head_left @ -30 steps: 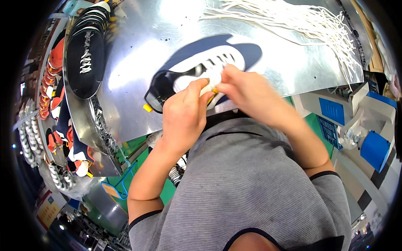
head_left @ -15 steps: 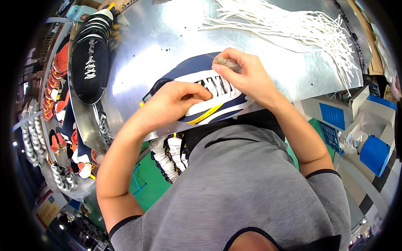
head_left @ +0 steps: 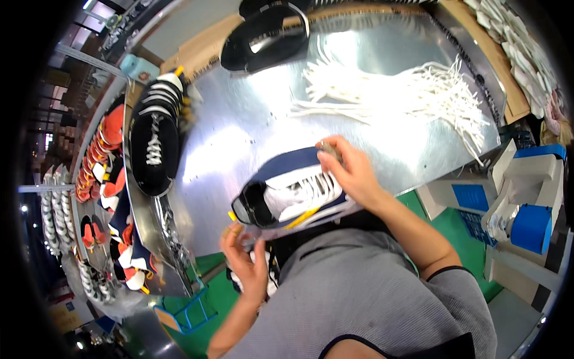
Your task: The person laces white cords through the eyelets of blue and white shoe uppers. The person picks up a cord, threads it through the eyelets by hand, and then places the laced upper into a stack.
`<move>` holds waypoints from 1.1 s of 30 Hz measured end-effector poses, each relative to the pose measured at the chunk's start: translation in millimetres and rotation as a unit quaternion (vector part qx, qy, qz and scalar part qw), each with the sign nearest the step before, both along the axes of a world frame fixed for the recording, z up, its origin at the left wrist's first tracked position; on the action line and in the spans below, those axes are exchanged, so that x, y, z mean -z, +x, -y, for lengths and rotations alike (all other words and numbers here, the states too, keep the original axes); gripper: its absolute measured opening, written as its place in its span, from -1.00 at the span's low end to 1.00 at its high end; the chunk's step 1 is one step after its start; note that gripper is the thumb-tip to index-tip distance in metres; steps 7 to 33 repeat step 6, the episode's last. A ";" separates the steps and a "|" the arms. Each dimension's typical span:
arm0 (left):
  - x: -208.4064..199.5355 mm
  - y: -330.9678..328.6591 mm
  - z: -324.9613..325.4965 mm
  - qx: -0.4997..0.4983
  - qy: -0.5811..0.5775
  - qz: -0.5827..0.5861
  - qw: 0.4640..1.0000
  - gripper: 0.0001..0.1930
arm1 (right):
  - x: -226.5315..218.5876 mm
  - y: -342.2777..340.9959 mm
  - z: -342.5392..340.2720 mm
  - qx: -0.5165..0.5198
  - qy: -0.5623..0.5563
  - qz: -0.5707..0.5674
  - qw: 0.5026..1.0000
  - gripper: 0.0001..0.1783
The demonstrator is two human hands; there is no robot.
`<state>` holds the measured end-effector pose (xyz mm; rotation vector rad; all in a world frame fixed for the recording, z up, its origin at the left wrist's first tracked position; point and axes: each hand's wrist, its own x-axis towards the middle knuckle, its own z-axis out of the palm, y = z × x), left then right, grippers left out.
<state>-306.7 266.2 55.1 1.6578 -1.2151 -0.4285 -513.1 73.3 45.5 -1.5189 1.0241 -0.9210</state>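
A navy and white shoe upper (head_left: 286,165) lies on the metal table near its front edge. White lace crosses its throat, and the dark heel opening faces left. My right hand (head_left: 354,173) grips the toe end, thumb on top. Something brownish grey shows by its fingers; I cannot make out whether it is a wrap or a held piece. My left hand (head_left: 246,261) is off the upper, below its heel and slightly blurred. Its fingers are apart with nothing in them. Close above it is a yellow tab at the heel.
A bundle of white laces (head_left: 394,90) lies at the back right of the table (head_left: 221,119). Stacked black shoe uppers (head_left: 154,149) stand at the left, and another black piece (head_left: 263,42) lies at the back. A blue stool (head_left: 191,311) stands on the green floor.
My left hand has let go of the lacing and drawn back toward me, its fingers spreading. My right hand has moved onto the toe end. The view has shifted, showing more of the table's back.
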 end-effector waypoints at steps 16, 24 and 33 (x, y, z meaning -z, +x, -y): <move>17.5 14.9 5.2 0.112 0.077 -0.715 0.686 -0.35 | -4.2 23.9 7.6 -0.084 0.046 -0.015 0.995 -0.71; 17.5 14.9 5.2 0.112 0.077 -0.715 0.686 -0.35 | -4.2 23.9 7.6 -0.084 0.046 -0.015 0.995 -0.71; 17.5 14.9 5.2 0.112 0.077 -0.715 0.686 -0.35 | -4.2 23.9 7.6 -0.084 0.046 -0.015 0.995 -0.71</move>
